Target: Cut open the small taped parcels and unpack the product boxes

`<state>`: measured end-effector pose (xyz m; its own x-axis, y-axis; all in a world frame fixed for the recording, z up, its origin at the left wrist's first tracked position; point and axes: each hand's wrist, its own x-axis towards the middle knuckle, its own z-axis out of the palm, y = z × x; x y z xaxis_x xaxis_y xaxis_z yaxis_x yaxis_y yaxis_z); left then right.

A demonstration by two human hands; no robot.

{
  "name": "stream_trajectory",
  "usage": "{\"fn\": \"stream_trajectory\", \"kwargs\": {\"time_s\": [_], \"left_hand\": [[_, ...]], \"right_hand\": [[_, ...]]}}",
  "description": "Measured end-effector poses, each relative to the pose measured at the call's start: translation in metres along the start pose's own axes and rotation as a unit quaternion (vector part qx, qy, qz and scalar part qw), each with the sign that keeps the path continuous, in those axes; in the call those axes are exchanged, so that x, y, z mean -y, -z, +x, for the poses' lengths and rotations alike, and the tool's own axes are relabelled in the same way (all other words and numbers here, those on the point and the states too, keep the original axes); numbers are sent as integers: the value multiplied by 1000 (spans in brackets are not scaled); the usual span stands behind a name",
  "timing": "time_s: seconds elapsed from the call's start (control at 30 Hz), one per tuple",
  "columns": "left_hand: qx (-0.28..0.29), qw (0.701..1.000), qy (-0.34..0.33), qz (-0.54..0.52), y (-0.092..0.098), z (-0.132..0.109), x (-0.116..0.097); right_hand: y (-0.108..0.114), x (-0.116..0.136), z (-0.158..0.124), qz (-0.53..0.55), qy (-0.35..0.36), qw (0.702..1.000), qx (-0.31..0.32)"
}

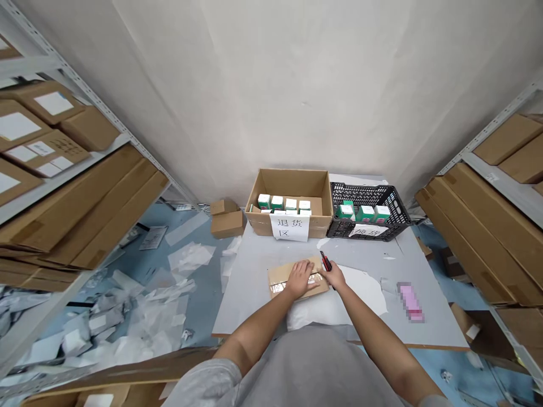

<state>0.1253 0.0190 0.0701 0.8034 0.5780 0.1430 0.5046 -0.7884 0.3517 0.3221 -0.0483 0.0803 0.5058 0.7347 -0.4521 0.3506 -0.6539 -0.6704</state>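
Our left hand (300,280) presses flat and open on a taped cardboard parcel (280,277). Our right hand (334,276), at the parcel's right end, grips a red utility knife (326,262).

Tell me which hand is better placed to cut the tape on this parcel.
The right, probably: the right hand holds the knife at the parcel's edge, while the left hand lies flat on the parcel, holding no blade.
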Motion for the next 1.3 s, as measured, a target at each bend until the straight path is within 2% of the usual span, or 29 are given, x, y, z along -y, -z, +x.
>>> {"fn": "stream_trajectory", "kwargs": {"time_s": [0.17, 0.37, 0.6, 0.77, 0.9, 1.0, 1.3], "left_hand": [[22, 999, 13, -23, 2, -8, -9], [62, 996, 60, -30, -1, 3, -19], [108, 987, 102, -57, 8, 12, -27], [150, 977, 133, -68, 13, 22, -28], [165, 973, 146, -74, 13, 27, -25], [160, 973, 147, -78, 11, 25, -23], [141, 975, 132, -107, 13, 18, -22]], "right_hand": [[-12, -2, 27, 14, -60, 998, 16], [-14, -5, 30, 42, -79, 996, 25], [-3, -13, 4, 133, -35, 990, 16], [20, -26, -25, 217, 18, 975, 53], [34, -41, -47, 177, 43, 977, 110], [34, -48, -55, 151, 47, 979, 131], [29, -52, -51, 121, 41, 984, 126]]}}
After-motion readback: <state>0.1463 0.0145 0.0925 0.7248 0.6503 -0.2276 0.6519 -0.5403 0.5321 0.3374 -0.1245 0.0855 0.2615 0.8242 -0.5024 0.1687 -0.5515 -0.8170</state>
